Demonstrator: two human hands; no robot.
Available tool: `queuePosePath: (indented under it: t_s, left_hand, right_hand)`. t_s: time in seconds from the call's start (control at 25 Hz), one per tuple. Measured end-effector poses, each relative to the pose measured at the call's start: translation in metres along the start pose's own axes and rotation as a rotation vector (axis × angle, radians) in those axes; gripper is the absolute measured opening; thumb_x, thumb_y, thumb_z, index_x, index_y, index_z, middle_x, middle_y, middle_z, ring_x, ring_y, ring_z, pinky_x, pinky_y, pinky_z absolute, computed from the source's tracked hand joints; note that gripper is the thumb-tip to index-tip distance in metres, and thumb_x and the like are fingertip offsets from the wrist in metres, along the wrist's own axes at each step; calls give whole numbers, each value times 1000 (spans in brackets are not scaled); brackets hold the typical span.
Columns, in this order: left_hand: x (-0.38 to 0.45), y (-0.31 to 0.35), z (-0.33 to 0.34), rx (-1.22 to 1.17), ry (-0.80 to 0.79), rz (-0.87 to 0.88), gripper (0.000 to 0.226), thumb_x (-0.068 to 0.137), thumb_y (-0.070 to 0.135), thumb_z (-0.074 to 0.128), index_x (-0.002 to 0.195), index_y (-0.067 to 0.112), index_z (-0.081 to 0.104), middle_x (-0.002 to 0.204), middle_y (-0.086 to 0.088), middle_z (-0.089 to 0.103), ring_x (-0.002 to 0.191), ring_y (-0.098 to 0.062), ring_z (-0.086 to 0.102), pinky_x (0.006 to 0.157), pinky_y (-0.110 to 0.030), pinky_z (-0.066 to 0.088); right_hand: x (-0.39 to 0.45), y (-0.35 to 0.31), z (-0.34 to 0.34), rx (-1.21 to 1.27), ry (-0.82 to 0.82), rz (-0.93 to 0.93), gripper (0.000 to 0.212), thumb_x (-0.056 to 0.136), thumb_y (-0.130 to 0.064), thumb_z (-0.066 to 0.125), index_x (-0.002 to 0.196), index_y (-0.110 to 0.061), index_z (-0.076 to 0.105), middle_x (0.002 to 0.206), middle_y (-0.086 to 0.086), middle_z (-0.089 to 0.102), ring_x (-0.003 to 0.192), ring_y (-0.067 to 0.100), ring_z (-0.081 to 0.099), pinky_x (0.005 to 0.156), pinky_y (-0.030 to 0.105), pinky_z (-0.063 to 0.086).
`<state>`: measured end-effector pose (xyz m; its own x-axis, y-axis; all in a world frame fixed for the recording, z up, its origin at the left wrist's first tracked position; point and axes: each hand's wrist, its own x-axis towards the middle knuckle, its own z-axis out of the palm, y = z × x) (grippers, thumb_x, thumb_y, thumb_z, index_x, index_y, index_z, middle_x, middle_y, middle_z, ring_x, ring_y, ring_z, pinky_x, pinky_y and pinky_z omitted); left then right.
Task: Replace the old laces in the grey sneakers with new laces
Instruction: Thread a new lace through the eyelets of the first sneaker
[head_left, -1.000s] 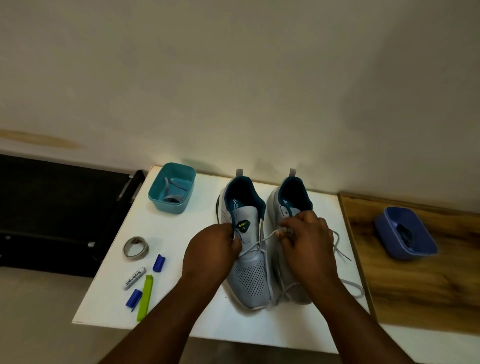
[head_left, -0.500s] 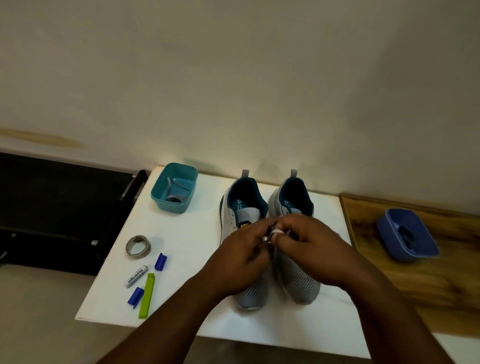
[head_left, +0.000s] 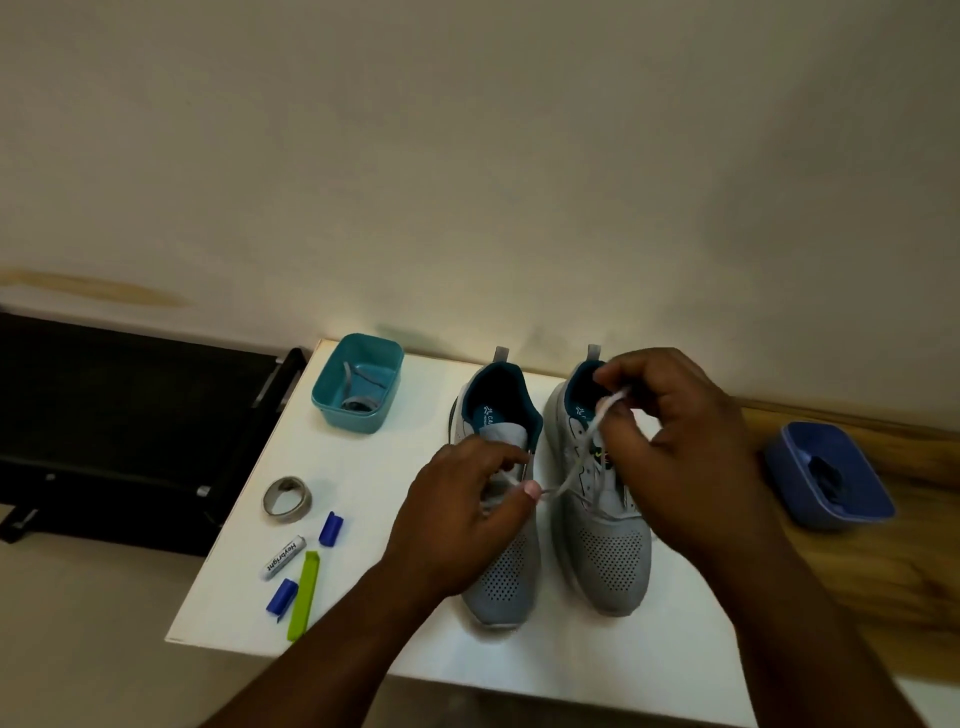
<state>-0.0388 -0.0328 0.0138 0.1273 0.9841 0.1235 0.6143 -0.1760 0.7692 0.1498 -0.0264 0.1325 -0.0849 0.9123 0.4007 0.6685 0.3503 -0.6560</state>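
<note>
Both hands, left hand (head_left: 467, 512) and right hand (head_left: 675, 441), pinch a pale grey lace (head_left: 576, 462) over grey mesh sneakers (head_left: 608, 545); white tube (head_left: 283, 557) reads "Heybright".

My left hand (head_left: 467, 512) covers the lacing and midfoot of the left sneaker (head_left: 501, 571); my right hand (head_left: 680, 457) hides the right sneaker's (head_left: 608, 566) outer side and part of its collar. I can't tell how the lace (head_left: 569, 475) threads. The dark bundle inside the blue tub (head_left: 826, 475) is blurred. The white tabletop's (head_left: 363, 613) near right corner runs under my forearm.
</note>
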Motion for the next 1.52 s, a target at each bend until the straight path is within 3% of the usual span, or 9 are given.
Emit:
queuePosePath:
  t_s: [0.2,0.4,0.56,0.64,0.72,0.88,0.96,1.16,1.52]
  left_hand:
    - [9,25,-24,-1121,-286,-420,72,101,59,24,112,10,76,112,-15,74,113,-21,69,107,-40,46]
    - [15,26,-16,-1178,29,-607,34,105,40,44,96,11,59,74,-3,58,73,-18,59,74,-33,48]
    - [-6,37,7,-737,-41,-371,38,106,44,41,91,16,61,68,7,59,65,-8,57,66,-26,46]
    - [-18,47,23,-715,-99,-261,23,108,26,44,102,22,66,81,15,69,81,2,66,75,-17,51]
    - [-22,48,32,-701,-111,-277,27,107,10,42,112,22,66,88,14,71,89,4,67,76,-11,49]
    - [-24,39,29,-613,-209,-200,30,107,30,45,133,38,56,114,21,67,106,7,62,88,-12,48]
    - [-18,25,19,-387,-66,-265,14,101,38,49,112,39,58,103,14,67,95,-4,64,77,-20,50]
    - [3,-26,8,33,65,-527,41,88,62,61,101,24,54,89,8,63,82,-10,60,61,-22,37]
    - [4,-40,14,-427,115,-579,11,98,18,65,95,12,73,75,-3,74,68,-12,73,69,-28,60]
  right_hand:
    - [-12,-19,9,182,-593,-151,18,90,-16,55,98,-26,67,100,-10,65,101,16,64,85,29,55]
    - [-14,-10,2,183,-1034,103,24,98,-16,61,112,-33,71,109,-16,70,102,5,68,87,24,55]
    - [-9,0,24,2,-420,200,20,100,-47,52,106,-41,70,101,-22,65,94,-8,61,76,16,47]
    - [-14,6,45,-19,-378,251,35,98,-58,49,91,-33,71,86,-12,68,83,0,64,72,29,54]
    - [-24,14,65,152,-402,322,32,102,-45,54,85,-24,71,80,0,70,77,11,68,75,42,58]
    - [-22,25,74,516,-195,573,25,106,-23,51,108,-28,75,90,-5,74,84,6,70,69,14,54]
    - [-19,35,78,580,-102,644,28,105,-13,52,115,-27,74,88,-7,72,73,0,65,66,11,52]
    - [-35,54,100,97,-186,342,16,100,-26,63,105,-29,78,96,-14,72,90,-2,66,83,21,56]
    - [-42,54,126,-240,-335,111,15,96,-22,64,98,-29,78,98,-7,65,86,11,62,76,32,55]
